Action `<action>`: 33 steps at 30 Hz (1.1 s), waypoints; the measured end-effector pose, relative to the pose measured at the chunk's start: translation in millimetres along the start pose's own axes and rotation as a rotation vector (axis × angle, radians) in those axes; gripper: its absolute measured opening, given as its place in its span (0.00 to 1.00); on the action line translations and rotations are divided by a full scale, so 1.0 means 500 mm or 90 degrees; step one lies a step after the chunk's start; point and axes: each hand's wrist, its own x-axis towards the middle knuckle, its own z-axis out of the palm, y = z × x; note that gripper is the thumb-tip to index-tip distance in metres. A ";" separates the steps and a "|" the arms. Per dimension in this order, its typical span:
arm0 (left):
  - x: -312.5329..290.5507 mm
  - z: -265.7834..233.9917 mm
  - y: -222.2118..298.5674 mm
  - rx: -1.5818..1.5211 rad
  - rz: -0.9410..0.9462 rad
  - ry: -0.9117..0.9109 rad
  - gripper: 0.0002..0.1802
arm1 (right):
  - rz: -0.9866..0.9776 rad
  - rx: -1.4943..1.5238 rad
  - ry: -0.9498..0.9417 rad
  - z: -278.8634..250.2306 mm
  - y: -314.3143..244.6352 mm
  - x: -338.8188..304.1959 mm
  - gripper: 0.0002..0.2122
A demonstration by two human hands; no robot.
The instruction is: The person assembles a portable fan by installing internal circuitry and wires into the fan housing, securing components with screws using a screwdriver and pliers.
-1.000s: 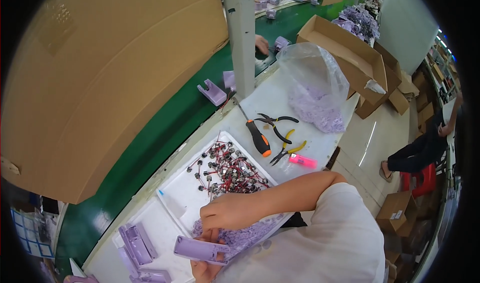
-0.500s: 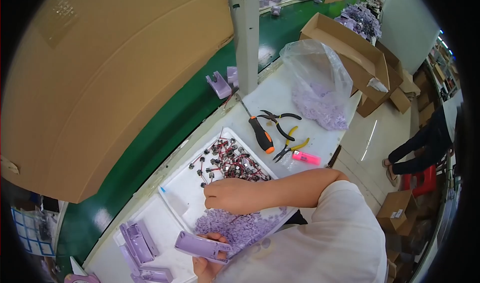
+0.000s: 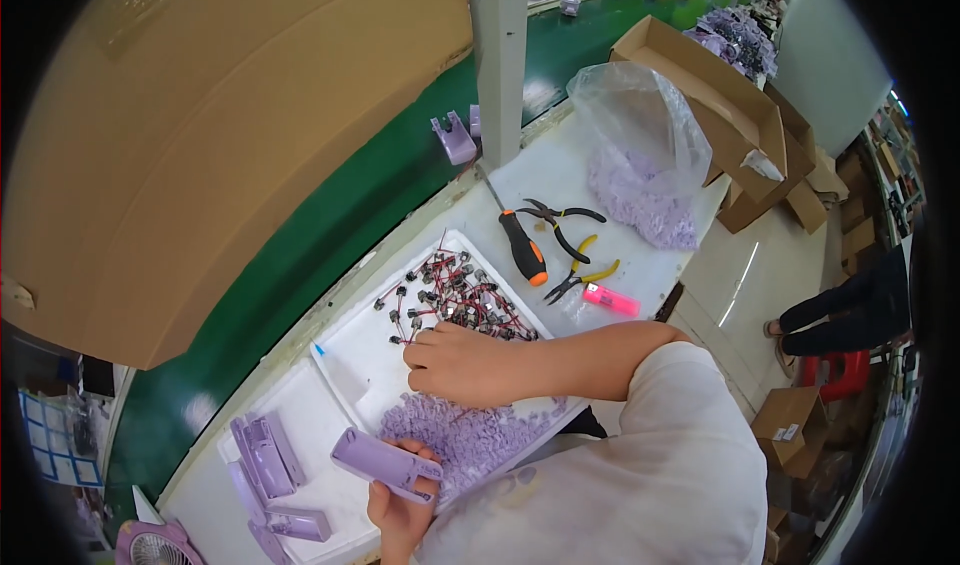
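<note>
My left hand (image 3: 402, 513) grips a long lilac plastic housing (image 3: 385, 463), its hollow side turned up, at the lower middle. Over the white foam tray (image 3: 345, 370), my right hand (image 3: 455, 363) is closed with fingers curled down; whatever is in them is hidden. Just beyond its knuckles lies a heap of small metal parts with red wires (image 3: 470, 300). Below that hand and wrist spreads a pile of tiny lilac plastic pieces (image 3: 470, 440) in the same tray. Several more lilac housings (image 3: 268, 455) lie in the adjoining white tray section at left.
Behind the tray lie an orange-black screwdriver (image 3: 524, 250), black-handled pliers (image 3: 562, 223), yellow-handled pliers (image 3: 578, 273) and a pink lighter-like item (image 3: 612, 300). A clear bag of lilac pieces (image 3: 645, 190) stands farther back, beside a post (image 3: 498, 75). Cardboard (image 3: 230, 145) looms at left.
My right hand has shifted slightly, its fingers now curled near the wired parts' edge. The left hand still holds the housing. The whole view has moved a little.
</note>
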 end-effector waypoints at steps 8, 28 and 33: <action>-0.026 -0.017 -0.009 0.003 0.030 0.018 0.33 | 0.055 0.082 -0.065 0.009 -0.005 0.007 0.07; -0.010 -0.012 0.004 -0.056 -0.019 -0.001 0.42 | 0.023 0.037 0.010 0.027 0.002 0.048 0.07; 0.001 0.009 0.028 -0.059 -0.089 0.087 0.44 | 0.004 0.023 -0.060 0.018 0.009 0.059 0.08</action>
